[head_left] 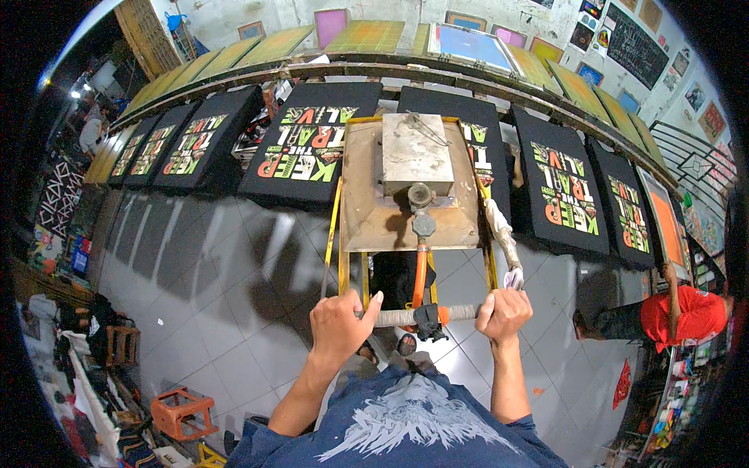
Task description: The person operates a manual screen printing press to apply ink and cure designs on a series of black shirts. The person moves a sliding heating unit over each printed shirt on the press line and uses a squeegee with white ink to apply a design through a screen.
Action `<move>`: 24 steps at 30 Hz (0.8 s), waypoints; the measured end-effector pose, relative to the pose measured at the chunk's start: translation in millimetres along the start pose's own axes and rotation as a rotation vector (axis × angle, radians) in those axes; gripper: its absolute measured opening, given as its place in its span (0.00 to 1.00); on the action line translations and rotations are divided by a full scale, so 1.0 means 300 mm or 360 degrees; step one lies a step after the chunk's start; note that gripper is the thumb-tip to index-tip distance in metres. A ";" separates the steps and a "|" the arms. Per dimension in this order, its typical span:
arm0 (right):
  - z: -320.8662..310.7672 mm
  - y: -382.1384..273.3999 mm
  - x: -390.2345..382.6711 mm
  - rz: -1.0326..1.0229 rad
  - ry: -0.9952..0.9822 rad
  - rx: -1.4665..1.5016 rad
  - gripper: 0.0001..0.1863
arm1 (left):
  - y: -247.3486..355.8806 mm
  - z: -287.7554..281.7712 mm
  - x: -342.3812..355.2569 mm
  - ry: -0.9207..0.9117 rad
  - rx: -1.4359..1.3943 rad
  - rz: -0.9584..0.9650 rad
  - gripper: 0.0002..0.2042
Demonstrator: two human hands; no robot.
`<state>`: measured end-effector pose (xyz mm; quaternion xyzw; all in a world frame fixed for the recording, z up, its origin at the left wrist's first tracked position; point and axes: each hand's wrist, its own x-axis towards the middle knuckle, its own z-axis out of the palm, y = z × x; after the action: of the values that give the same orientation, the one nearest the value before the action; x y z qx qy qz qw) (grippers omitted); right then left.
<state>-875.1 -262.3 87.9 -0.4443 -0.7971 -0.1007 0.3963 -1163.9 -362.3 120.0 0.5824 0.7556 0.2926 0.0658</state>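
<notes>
Left hand [343, 324], thumb raised, and right hand [503, 314] grip opposite ends of a straight, grey-wrapped handlebar [394, 317]. Ahead of both hands sits a broad, rectangular metal hood [370, 225], a flexible orange hose [420, 274] running from it between them. Farther ahead, black fabric pieces with multicoloured lettering [261, 181] form a row; well right of the right hand is a person in a red shirt [690, 318].
</notes>
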 end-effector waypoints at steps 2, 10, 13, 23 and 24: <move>-0.007 0.014 0.000 -0.0060 -0.0030 0.0054 0.13 | 0.016 -0.015 -0.044 -0.0019 -0.0003 -0.0069 0.24; 0.006 0.046 0.072 -0.0325 -0.0259 0.0205 0.09 | 0.048 -0.090 -0.131 -0.0222 -0.0016 -0.0320 0.26; 0.063 0.030 0.138 -0.0389 -0.0213 0.0318 0.10 | 0.021 -0.113 -0.121 -0.0240 0.0001 -0.0310 0.27; 0.272 0.023 0.320 -0.0445 -0.0182 0.0360 0.10 | -0.086 -0.092 0.044 0.0096 0.0058 -0.0003 0.34; 0.301 0.024 0.333 -0.0450 -0.0151 0.0363 0.09 | -0.097 -0.086 0.067 0.0126 0.0060 0.0041 0.34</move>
<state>-947.4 -148.9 98.5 -0.2844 -0.8757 -0.0432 0.3879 -1206.1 -357.8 130.9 0.5812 0.7554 0.3020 0.0211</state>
